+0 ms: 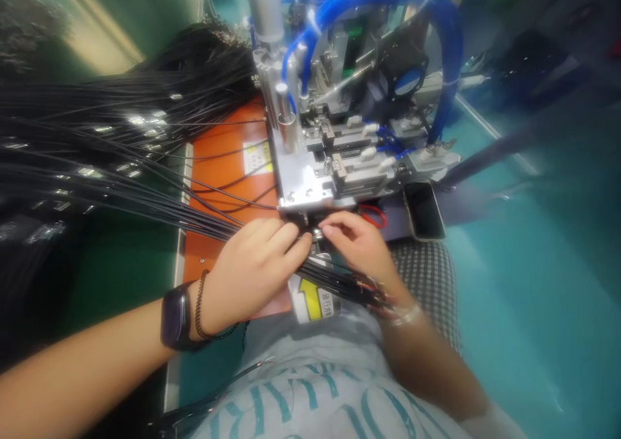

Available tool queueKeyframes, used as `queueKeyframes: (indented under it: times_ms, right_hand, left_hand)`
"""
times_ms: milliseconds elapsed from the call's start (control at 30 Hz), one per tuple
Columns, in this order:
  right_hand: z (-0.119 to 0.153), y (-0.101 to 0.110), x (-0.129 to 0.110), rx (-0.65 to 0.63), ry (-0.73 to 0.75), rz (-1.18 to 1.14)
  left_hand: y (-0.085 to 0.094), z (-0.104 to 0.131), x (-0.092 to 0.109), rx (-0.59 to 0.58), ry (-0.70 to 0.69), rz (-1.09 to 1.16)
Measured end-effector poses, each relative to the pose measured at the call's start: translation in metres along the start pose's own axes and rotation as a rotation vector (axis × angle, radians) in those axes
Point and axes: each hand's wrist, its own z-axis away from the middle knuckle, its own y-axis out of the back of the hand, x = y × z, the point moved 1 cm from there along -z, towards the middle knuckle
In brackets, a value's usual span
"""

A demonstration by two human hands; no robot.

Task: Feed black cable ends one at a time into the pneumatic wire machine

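Observation:
My left hand [259,267], with a dark watch at the wrist, is closed over a bundle of thin black cables [208,222]. The cables run in from the left, pass under that hand and come out toward the lower right. My right hand [356,242] has its thumb and index finger pinched together beside a small metal part [317,233] at the front of the machine [301,180]. What that pinch holds is too small to make out. The stripped cable ends [376,293] lie below my right palm, near the wrist.
A large heap of black cables [194,83] covers the left side. Blue air hoses [449,51] arch above the machine. On the right, a phone [424,211] rests near a checkered seat [427,271]. The orange plate [228,167] bears a yellow arrow label [310,299].

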Motion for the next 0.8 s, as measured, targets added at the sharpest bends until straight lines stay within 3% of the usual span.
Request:
queueKeyframes:
  times_ms: [200,367,600,733,800]
  right_hand:
    - [-0.001,-0.006,-0.001,0.016,-0.163,0.04]
    - [-0.001,-0.006,0.002,0.001,-0.243,-0.028]
    - [0.011,0.011,0.001,0.092,0.135,-0.001]
    - [0.025,0.031,-0.033,0.027,0.401,-0.042]
    - [0.037,0.045,-0.055,0.097,0.479,-0.14]
  left_hand:
    - [0.01,-0.002,0.006,-0.244,0.109,-0.004]
    - [0.021,0.001,0.015,-0.286,0.158,-0.01]
    - [0.015,0.003,0.016,-0.309,0.217,0.036]
    - [0.017,0.001,0.017,-0.379,0.219,0.073]
    - [0.019,0.001,0.018,-0.418,0.225,0.089]
